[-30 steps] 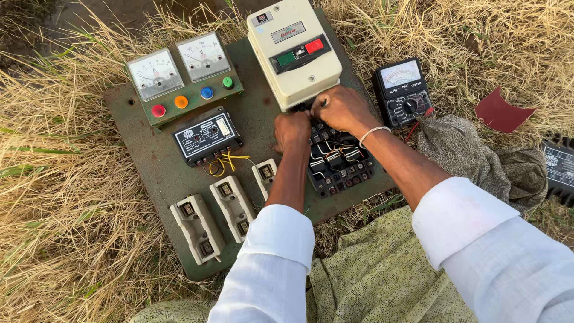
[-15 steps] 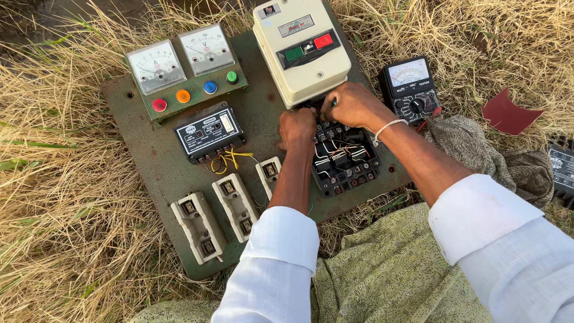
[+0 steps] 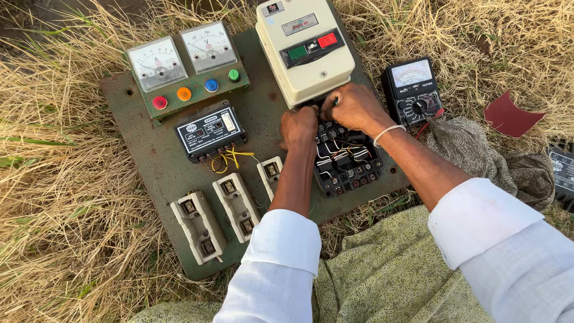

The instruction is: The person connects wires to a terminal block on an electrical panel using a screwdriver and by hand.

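Item: black terminal block, on the green panel board, at 6 o'clock of the cream starter box.
I see my left hand clenched at the block's top edge; what it grips, I cannot tell.
My right hand is pinched there too.
Multimeter at 3 o'clock.

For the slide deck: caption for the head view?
Both hands, left and right, work at black terminal block below cream starter box.
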